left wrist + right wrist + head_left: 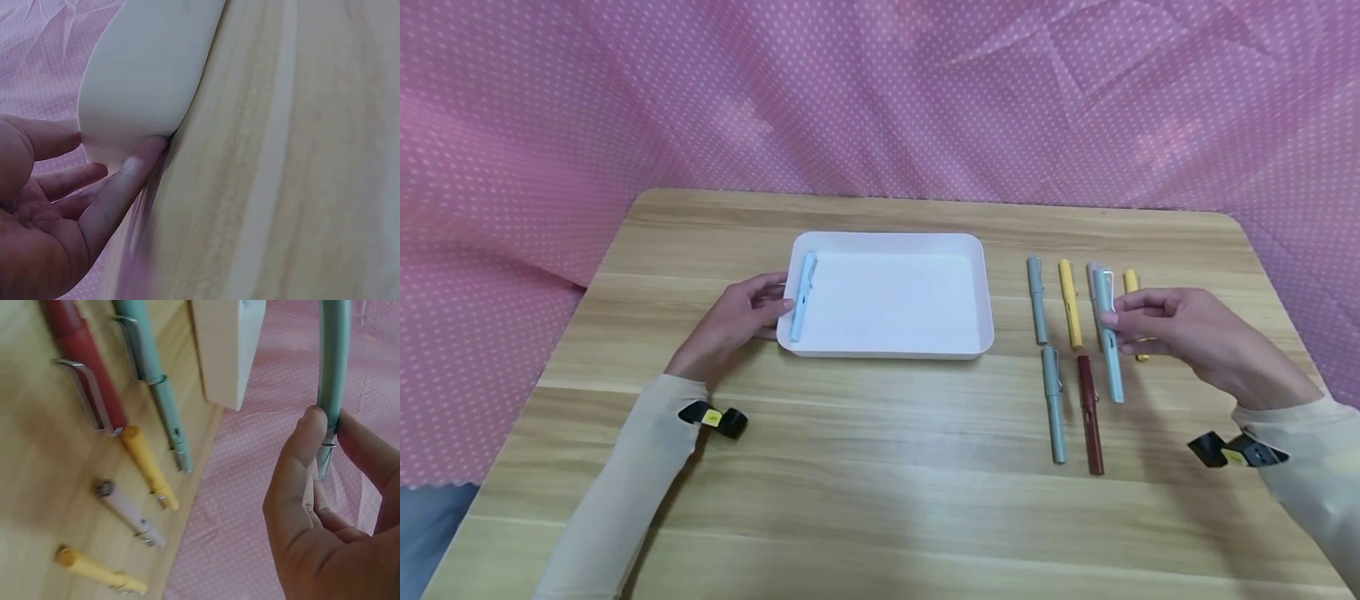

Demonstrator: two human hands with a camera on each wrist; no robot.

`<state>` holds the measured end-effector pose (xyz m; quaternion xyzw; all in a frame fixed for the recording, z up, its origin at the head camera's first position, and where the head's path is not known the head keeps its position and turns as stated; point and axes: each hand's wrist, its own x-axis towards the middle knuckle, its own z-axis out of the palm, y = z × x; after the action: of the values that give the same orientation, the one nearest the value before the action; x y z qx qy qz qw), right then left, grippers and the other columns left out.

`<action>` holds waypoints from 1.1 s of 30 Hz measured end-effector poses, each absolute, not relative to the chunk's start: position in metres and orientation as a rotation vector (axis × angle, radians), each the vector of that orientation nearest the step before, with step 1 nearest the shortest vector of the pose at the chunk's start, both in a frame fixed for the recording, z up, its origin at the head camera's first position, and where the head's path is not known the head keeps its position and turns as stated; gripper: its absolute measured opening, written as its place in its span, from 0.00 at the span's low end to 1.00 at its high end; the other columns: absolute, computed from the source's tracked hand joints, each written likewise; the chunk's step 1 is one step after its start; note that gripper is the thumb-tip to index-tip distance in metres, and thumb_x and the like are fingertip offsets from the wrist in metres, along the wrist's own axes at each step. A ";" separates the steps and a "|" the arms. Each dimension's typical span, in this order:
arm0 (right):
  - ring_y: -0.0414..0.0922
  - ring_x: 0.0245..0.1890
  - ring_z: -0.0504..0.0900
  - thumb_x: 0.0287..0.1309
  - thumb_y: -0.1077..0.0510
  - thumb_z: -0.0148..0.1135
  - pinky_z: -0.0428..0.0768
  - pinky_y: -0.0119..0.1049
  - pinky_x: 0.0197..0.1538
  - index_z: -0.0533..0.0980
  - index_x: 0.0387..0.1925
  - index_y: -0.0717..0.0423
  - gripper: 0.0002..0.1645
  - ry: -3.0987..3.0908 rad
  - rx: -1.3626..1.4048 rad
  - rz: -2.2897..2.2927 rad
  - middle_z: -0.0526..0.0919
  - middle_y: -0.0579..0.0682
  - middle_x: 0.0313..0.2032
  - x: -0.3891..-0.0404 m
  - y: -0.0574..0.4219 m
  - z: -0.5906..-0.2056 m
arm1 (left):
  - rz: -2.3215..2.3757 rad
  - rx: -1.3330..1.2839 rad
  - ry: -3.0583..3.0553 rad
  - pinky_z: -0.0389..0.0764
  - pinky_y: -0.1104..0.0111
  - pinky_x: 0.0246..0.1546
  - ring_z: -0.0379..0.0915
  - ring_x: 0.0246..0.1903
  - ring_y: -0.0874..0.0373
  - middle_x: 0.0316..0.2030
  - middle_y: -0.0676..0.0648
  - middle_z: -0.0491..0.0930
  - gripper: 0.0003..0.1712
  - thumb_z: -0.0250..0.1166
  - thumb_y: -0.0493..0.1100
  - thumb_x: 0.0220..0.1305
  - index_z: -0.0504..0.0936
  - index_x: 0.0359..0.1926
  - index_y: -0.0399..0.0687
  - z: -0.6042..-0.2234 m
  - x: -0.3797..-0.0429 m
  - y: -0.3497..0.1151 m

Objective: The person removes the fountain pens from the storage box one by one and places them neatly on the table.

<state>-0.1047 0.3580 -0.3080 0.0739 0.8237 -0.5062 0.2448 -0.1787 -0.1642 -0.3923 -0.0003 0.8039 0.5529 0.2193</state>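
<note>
A white tray (pixel 895 329) lies on the table with one light-blue pen (pixel 802 298) along its left wall. My left hand (pixel 741 315) holds the tray's left end, the thumb at the rim and another fingertip low by its base, as the left wrist view shows. Over on the right, my right hand (pixel 1180 333) pinches a blue-green pen (pixel 1107 321) between thumb and fingers. That pen is lifted above the table and overlaps a pale purple pen (pixel 128 515). Beside the hand lies a yellow pen (pixel 1131 282), partly hidden by the fingers.
Left of my right hand lie a grey-blue pen (pixel 1037 300), another yellow pen (pixel 1070 304), a teal pen (pixel 1053 404) and a dark red pen (pixel 1090 417). The wooden table (pixel 850 483) ends at a pink dotted cloth (pixel 880 100) behind.
</note>
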 end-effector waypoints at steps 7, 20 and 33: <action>0.42 0.39 0.83 0.62 0.49 0.61 0.83 0.34 0.45 0.63 0.56 0.68 0.32 2.237 0.217 -1.318 0.83 0.46 0.38 -0.089 0.372 -0.319 | 1.528 -0.006 2.194 0.83 0.62 0.43 0.71 0.53 0.47 0.59 0.42 0.68 0.34 0.59 0.44 0.67 0.59 0.70 0.47 -0.375 -0.173 -0.157; 0.43 0.38 0.83 0.62 0.52 0.61 0.84 0.38 0.44 0.67 0.53 0.68 0.27 2.194 0.235 -1.323 0.84 0.50 0.38 -0.069 0.394 -0.343 | 1.540 -0.001 2.197 0.84 0.62 0.42 0.71 0.53 0.48 0.59 0.43 0.68 0.34 0.61 0.47 0.66 0.59 0.70 0.51 -0.385 -0.177 -0.162; 0.43 0.36 0.83 0.61 0.56 0.62 0.84 0.38 0.42 0.67 0.50 0.71 0.24 2.094 0.272 -1.361 0.85 0.52 0.37 -0.050 0.406 -0.366 | 1.491 0.012 2.244 0.83 0.64 0.43 0.70 0.54 0.49 0.60 0.44 0.68 0.36 0.60 0.50 0.66 0.58 0.71 0.52 -0.388 -0.176 -0.163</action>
<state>-0.0505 0.4060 -0.3664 0.1031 0.7927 -0.5150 0.3095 -0.1760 -0.1628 -0.3875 0.0042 0.8121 0.5396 0.2219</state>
